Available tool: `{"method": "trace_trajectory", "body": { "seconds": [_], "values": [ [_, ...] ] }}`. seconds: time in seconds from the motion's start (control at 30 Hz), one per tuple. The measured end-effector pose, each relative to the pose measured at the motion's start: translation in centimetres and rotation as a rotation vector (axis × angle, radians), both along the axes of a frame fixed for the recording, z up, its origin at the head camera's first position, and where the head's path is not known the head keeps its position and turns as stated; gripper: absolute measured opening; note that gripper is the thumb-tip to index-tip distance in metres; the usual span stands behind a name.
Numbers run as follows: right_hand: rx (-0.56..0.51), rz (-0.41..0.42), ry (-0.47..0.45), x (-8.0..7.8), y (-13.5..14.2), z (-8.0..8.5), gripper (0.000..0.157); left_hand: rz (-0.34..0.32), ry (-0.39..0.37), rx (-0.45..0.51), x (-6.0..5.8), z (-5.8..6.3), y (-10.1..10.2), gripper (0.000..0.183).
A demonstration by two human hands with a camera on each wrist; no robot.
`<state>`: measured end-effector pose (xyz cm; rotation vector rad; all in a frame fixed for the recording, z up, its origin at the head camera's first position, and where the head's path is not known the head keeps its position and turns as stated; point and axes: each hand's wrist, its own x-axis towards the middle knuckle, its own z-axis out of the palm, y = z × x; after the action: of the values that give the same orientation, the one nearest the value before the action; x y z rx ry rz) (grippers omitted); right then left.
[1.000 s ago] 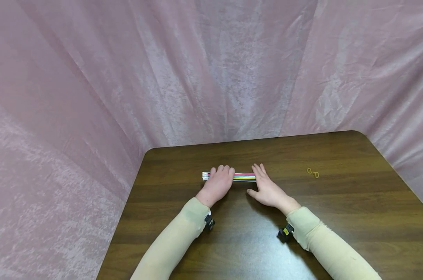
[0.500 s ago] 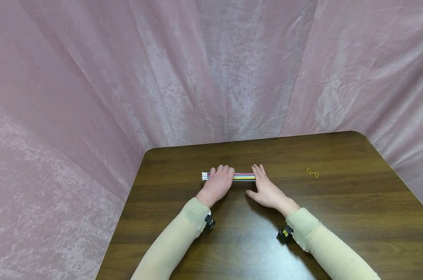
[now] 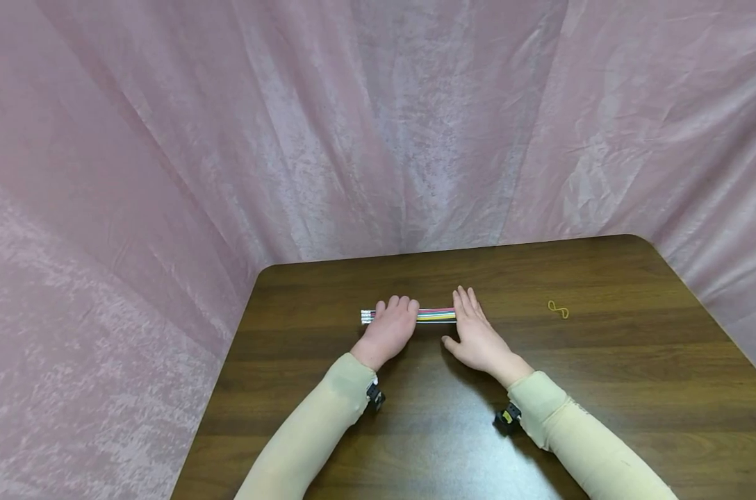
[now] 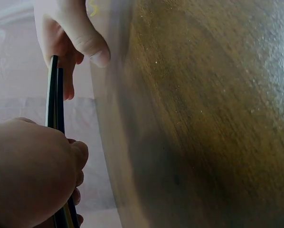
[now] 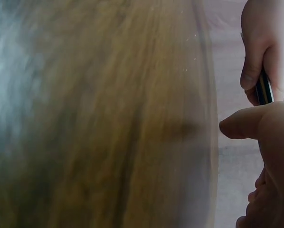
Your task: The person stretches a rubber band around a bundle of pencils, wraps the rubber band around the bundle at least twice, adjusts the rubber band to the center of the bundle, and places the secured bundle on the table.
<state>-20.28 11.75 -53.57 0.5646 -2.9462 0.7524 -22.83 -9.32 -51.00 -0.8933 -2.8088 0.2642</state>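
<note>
While the left hand point(image 3: 390, 330) grips a bundle of thin coloured sticks point(image 3: 436, 317) from above, the right hand point(image 3: 479, 342), apart from the left one, is placed with extended fingers at the bundle's right end. Well to the right of both hands, a twisted yellow band point(image 3: 559, 310) lies on the brown wooden table point(image 3: 634, 389).

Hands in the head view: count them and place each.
2: the left hand grips the coloured sticks; the right hand is at the sticks' right end.
</note>
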Motion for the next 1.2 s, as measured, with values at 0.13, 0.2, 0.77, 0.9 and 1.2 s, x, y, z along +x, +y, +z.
{"method": "trace_trajectory", "body": {
  "seconds": [0.13, 0.2, 0.77, 0.9, 1.2],
  "values": [
    [0.079, 0.002, 0.06, 0.1, 0.0, 0.2, 0.095, -0.005, 0.002, -0.014, -0.2, -0.1, 0.0, 0.01],
    [0.11, 0.0, 0.084, 0.2, 0.0, 0.4, 0.095, -0.006, 0.01, -0.021, -0.2, -0.1, 0.0, 0.011],
    [0.09, -0.051, 0.026, -0.1, 3.1, 0.6, 0.096, 0.037, -0.062, -0.042, -0.6, 0.0, -1.1, 0.012],
    [0.063, -0.073, 0.009, -0.2, 4.9, 0.9, 0.092, 0.052, -0.094, -0.027, -0.7, 0.2, -1.4, 0.014],
    [-0.013, -0.118, -0.075, 0.0, 9.1, 0.7, 0.09, 0.019, -0.125, 0.019, -0.8, -0.4, -2.2, 0.011]
  ]
}}
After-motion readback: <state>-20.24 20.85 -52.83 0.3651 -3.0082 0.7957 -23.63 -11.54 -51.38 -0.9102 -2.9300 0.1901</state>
